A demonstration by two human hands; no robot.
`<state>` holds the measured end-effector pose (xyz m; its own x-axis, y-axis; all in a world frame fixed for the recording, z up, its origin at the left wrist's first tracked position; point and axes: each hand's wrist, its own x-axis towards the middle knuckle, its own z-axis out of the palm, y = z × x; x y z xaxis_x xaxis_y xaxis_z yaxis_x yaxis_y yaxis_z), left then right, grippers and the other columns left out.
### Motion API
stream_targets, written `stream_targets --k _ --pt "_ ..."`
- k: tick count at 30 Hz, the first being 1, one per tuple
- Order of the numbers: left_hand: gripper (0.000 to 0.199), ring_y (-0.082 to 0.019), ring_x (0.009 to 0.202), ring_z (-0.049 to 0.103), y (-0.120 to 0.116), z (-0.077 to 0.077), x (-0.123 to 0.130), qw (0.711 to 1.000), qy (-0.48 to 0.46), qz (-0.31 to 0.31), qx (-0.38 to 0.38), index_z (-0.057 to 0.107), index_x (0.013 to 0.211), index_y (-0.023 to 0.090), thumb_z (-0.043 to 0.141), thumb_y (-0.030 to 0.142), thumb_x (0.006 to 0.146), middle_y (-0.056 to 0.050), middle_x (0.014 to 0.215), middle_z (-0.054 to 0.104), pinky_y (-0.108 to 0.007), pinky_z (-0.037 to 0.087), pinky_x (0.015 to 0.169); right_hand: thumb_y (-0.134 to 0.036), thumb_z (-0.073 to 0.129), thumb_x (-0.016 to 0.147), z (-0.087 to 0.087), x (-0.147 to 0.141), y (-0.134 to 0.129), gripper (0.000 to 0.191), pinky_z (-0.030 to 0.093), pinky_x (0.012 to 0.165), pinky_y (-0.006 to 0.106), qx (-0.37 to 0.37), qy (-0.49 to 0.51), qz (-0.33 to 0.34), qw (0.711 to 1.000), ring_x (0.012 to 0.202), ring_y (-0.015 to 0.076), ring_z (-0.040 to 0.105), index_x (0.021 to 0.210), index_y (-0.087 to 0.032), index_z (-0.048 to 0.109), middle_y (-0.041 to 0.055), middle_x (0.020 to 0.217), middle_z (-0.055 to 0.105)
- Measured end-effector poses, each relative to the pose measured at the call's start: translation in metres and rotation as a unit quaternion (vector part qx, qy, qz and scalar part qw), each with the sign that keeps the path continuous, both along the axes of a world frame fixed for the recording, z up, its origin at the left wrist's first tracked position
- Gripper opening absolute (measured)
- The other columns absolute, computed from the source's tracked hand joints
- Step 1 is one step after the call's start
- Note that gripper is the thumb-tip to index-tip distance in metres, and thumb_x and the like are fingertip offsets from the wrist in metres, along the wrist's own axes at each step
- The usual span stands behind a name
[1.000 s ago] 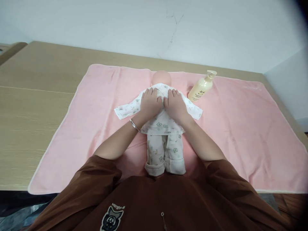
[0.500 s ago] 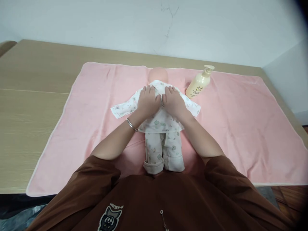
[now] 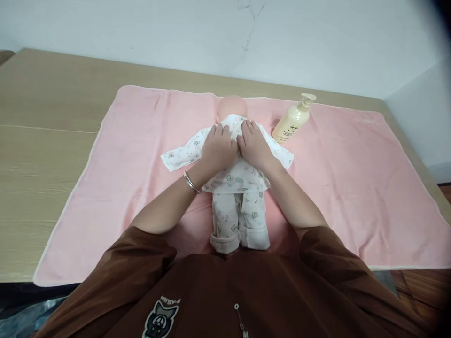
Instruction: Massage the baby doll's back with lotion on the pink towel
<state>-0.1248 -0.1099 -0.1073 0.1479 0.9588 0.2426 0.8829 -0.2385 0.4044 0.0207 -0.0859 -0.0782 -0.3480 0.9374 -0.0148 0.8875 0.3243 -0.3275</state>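
A baby doll lies on a pink blanket, its bare head [image 3: 231, 107] toward the wall. It wears a white printed top [image 3: 236, 180] with both sleeves spread out and matching trousers [image 3: 225, 216] with rolled cuffs. My left hand [image 3: 219, 146] rests flat on the left side of the doll's upper back or chest, fingers stretched out. Beside it my right hand [image 3: 255, 144] lies flat on the other side of the top, its fingers also extended. The two thumbs nearly meet over the middle. Neither hand grips anything.
A cream pump bottle [image 3: 291, 123] leans or lies on the blanket to the right of the doll's head. The pink blanket [image 3: 355, 188] covers much of the wooden table [image 3: 45, 141]. A white wall [image 3: 176, 33] stands behind the table.
Both hands remain flat on the top and have shifted very slightly, with the right fingers a little higher. The camera view has moved slightly.
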Motion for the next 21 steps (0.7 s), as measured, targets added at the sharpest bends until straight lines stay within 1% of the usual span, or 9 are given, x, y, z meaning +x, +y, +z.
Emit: stream_targets --k 3,4,6,9,11,13,17,21 --pt "0.043 -0.037 0.141 0.056 0.021 -0.003 -0.013 1.000 0.012 0.005 -0.022 0.063 0.129 0.009 0.035 0.024 0.101 -0.024 0.140 0.065 -0.055 0.040 0.126 -0.023 0.033 0.105 0.003 -0.011 -0.025 0.064 0.025 0.137 0.053 0.026 -0.022 -0.008 0.999 0.163 0.0378 0.030 0.161 0.009 0.033 0.0279 0.170 0.037" --pt "0.043 -0.036 0.138 0.058 0.025 -0.006 -0.015 1.000 0.009 0.014 -0.023 0.063 0.129 0.009 0.034 0.025 0.101 -0.024 0.138 0.066 -0.054 0.042 0.125 -0.022 0.033 0.105 0.005 -0.013 -0.031 0.063 0.027 0.136 0.053 0.037 -0.025 -0.013 0.999 0.162 0.0378 0.033 0.160 0.009 0.035 0.0289 0.168 0.040" --pt "0.047 -0.036 0.139 0.056 0.028 -0.011 -0.015 0.999 -0.007 0.030 -0.008 0.060 0.135 0.008 0.032 0.029 0.104 -0.024 0.142 0.064 -0.054 0.040 0.125 -0.021 0.032 0.105 0.006 -0.015 -0.035 0.061 0.030 0.134 0.053 0.050 -0.022 -0.015 0.998 0.160 0.0371 0.037 0.158 0.008 0.040 0.0290 0.164 0.045" --pt "0.057 -0.038 0.149 0.047 0.023 -0.018 -0.010 0.999 -0.015 0.032 0.022 0.051 0.146 0.004 0.028 0.037 0.107 -0.027 0.154 0.055 -0.058 0.032 0.129 -0.025 0.032 0.106 0.004 -0.009 -0.020 0.061 0.030 0.135 0.050 0.024 0.001 -0.016 1.000 0.161 0.0343 0.035 0.159 0.004 0.042 0.0243 0.167 0.044" --pt "0.060 -0.040 0.151 0.045 0.020 -0.019 -0.007 0.999 -0.006 0.031 0.022 0.048 0.150 0.002 0.027 0.039 0.107 -0.028 0.157 0.052 -0.058 0.031 0.129 -0.031 0.032 0.107 0.000 -0.005 -0.007 0.064 0.026 0.136 0.051 0.003 0.007 -0.030 1.000 0.164 0.0339 0.031 0.161 0.004 0.037 0.0233 0.171 0.038" --pt "0.061 -0.041 0.152 0.045 0.020 -0.019 -0.007 0.999 -0.002 0.033 0.015 0.048 0.151 0.002 0.028 0.040 0.107 -0.029 0.158 0.051 -0.059 0.032 0.129 -0.036 0.032 0.108 -0.004 -0.003 0.002 0.069 0.022 0.137 0.052 -0.001 -0.001 -0.041 0.999 0.165 0.0350 0.027 0.162 0.006 0.033 0.0245 0.172 0.034" --pt "0.060 -0.040 0.154 0.043 0.018 -0.012 -0.007 0.999 -0.017 0.046 0.001 0.048 0.152 0.005 0.031 0.041 0.107 -0.028 0.159 0.051 -0.058 0.030 0.131 -0.036 0.031 0.107 -0.008 -0.002 0.004 0.070 0.019 0.138 0.052 0.010 -0.015 -0.033 0.999 0.165 0.0356 0.027 0.162 0.008 0.032 0.0267 0.172 0.033" --pt "0.059 -0.043 0.158 0.038 -0.002 0.000 0.006 0.998 -0.002 0.056 -0.015 0.044 0.155 0.002 0.032 0.034 0.107 -0.030 0.162 0.047 -0.062 0.028 0.131 -0.038 0.032 0.107 -0.008 0.006 0.011 0.071 0.019 0.138 0.054 -0.003 -0.012 0.003 1.000 0.166 0.0363 0.023 0.163 0.006 0.030 0.0250 0.174 0.029"
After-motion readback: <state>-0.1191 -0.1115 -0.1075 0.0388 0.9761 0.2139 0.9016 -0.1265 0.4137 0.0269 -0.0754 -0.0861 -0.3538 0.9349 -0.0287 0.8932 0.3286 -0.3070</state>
